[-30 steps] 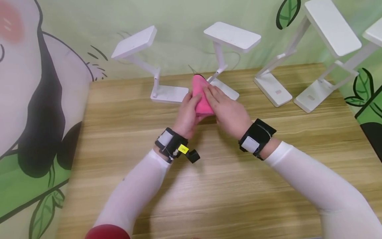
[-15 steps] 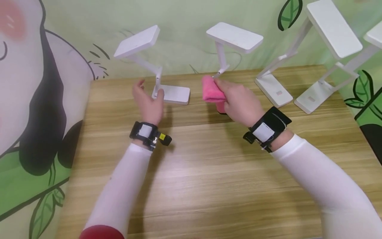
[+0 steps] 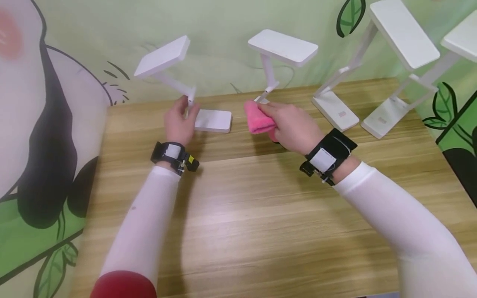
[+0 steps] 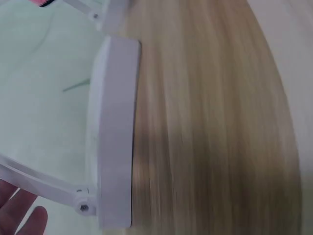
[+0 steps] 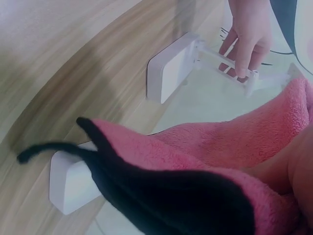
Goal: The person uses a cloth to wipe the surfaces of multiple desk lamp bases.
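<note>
My left hand [image 3: 179, 123] is at the leftmost white desk lamp [image 3: 213, 120], its thumb and fingers around the slim lower arm. In the right wrist view, that hand [image 5: 252, 36] has its fingers behind the arm and its thumb near the joint. The left wrist view shows only some fingertips [image 4: 22, 213] beside the lamp's arm [image 4: 44, 185]. My right hand [image 3: 296, 127] grips a folded pink cloth [image 3: 257, 118] in front of the second lamp [image 3: 283, 46], covering most of its base. A loose black edging [image 5: 161, 191] hangs from the cloth [image 5: 205, 142].
Two taller white lamps, one nearer [image 3: 337, 111] and one further right [image 3: 387, 118], stand at the right on the wooden table [image 3: 261, 223]. Behind the lamps rises a green wall [image 3: 220, 25] painted with a panda and leaves. A thin cable runs along the wall.
Both hands were on the cloth. My left hand let go, moved left and closed around the first lamp's arm. My right hand kept the cloth, which now droops.
</note>
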Tool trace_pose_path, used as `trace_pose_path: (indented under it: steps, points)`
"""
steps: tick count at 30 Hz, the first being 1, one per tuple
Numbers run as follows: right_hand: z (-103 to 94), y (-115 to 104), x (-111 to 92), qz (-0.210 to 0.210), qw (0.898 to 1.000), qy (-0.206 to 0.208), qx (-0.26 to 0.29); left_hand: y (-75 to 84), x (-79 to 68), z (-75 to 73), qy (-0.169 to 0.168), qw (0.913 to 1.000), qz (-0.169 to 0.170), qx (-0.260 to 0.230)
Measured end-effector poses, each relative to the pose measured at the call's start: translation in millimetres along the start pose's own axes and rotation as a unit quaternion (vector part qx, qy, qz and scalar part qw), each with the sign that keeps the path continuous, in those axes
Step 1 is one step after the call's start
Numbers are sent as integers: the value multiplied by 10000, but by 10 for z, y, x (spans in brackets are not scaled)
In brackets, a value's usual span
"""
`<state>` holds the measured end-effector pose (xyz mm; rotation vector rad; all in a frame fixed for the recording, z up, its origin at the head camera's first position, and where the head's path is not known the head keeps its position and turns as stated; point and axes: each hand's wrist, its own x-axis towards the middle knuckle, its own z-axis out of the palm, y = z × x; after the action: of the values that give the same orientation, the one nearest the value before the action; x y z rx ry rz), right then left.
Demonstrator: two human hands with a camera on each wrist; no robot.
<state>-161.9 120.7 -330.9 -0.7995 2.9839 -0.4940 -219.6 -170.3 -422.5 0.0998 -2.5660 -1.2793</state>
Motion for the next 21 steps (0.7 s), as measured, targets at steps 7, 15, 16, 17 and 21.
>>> trace_pose_path:
  steps: [7, 15, 16, 17, 21]
  points:
    - [16, -28, 19, 15, 9999, -125, -51, 34, 77, 16, 209, 9985, 321, 404]
    - [22, -65, 25, 4, 9999, 117, -23, 41, 101, -25, 62, 9995, 263, 181]
    - [17, -68, 25, 1, 9999, 155, -16, 27, 101, -35, 17, 9996, 247, 116]
    - [12, -70, 25, -5, 9998, 209, -7, 17, 100, -47, -50, 9998, 208, 35]
    - [0, -94, 31, -67, 9988, 476, 6, 4, 98, -90, -408, 9991, 2, -133]
